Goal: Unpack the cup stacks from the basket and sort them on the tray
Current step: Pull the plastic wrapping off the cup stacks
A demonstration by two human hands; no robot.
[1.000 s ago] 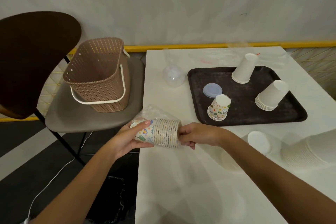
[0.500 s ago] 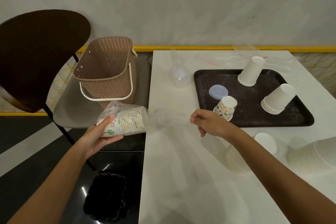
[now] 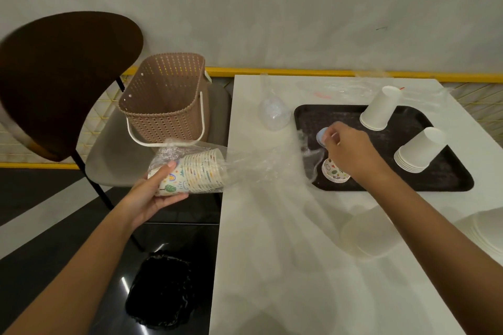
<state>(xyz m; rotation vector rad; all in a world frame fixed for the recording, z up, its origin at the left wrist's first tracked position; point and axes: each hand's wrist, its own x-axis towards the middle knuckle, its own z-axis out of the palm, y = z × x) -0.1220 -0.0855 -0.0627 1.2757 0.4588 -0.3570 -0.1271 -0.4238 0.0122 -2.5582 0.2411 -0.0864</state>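
Note:
My left hand [image 3: 152, 194] grips a lying stack of patterned cups [image 3: 202, 171] just left of the white table's edge, in front of the brown basket [image 3: 166, 109]. A clear plastic sleeve [image 3: 268, 168] stretches from that stack to my right hand [image 3: 349, 151], which pinches its far end over the dark tray [image 3: 446, 181]. On the tray stand a short patterned cup stack [image 3: 333, 173] partly hidden under my right hand, two white cup stacks [image 3: 379, 110] [image 3: 420, 151], and a blue lid [image 3: 320, 136].
The basket sits on a grey chair [image 3: 109, 160] left of the table. A clear bag [image 3: 273, 114] lies left of the tray. White cup stacks [image 3: 373, 235] [image 3: 484, 231] lie at the table's right front. A black bag [image 3: 160, 288] is on the floor.
My hands have pulled apart: the left one drew the patterned stack off the table's edge, and the right one moved over the tray, stretching the plastic sleeve out.

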